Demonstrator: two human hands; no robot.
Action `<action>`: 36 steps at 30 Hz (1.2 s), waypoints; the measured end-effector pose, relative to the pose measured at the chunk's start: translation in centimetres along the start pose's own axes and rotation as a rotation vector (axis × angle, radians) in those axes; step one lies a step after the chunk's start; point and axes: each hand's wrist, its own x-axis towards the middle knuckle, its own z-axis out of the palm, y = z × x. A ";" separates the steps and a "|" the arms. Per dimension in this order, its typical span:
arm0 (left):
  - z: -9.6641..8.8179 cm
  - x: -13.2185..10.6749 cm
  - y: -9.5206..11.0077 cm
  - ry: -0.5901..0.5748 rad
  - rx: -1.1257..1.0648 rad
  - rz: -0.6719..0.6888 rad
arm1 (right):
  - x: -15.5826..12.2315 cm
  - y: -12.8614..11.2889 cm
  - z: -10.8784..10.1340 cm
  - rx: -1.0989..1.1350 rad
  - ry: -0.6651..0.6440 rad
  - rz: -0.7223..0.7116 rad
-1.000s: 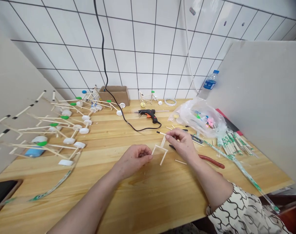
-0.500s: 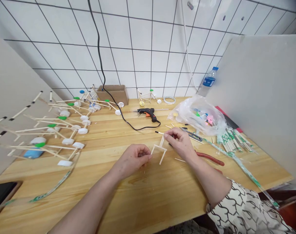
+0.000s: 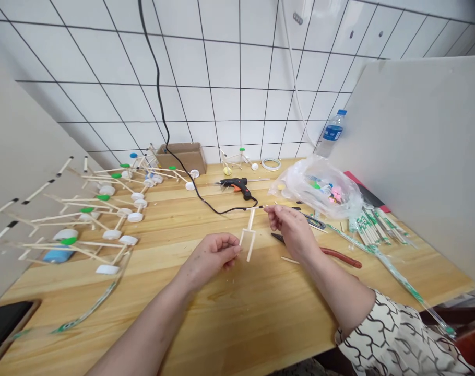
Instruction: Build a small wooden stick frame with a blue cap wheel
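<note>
Between two hands, one stick frame

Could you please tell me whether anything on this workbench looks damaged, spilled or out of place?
Nothing stands out as spilled or broken; the stick frame in the left hand seems whole. Slightly untidy, perhaps: the red-handled pliers lie partly hidden behind the right forearm, near a loose stick.

No words or numbers can be read; white print on the blue label of the bottle is too small to make out; green-and-white markings on the wrapped sticks, the long right-hand wrapper and the left-hand wrapper are likewise illegible.
</note>
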 end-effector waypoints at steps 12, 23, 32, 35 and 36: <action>0.0 0.0 -0.4 -0.078 -0.247 0.004 | -1.6 -0.3 1.1 -0.100 -0.114 0.001; 0.2 0.0 -0.7 -0.136 -0.254 0.004 | -2.3 -0.2 1.4 -0.122 -0.164 -0.049; 0.4 0.0 -1.2 -0.182 -0.182 0.005 | -2.2 0.5 1.8 -0.010 -0.088 0.120; 0.5 0.0 -1.4 -0.181 -0.146 0.007 | -2.3 0.8 1.8 0.019 -0.116 0.177; 0.5 0.0 -1.4 -0.178 -0.136 0.009 | -2.4 0.8 1.9 0.028 -0.124 0.182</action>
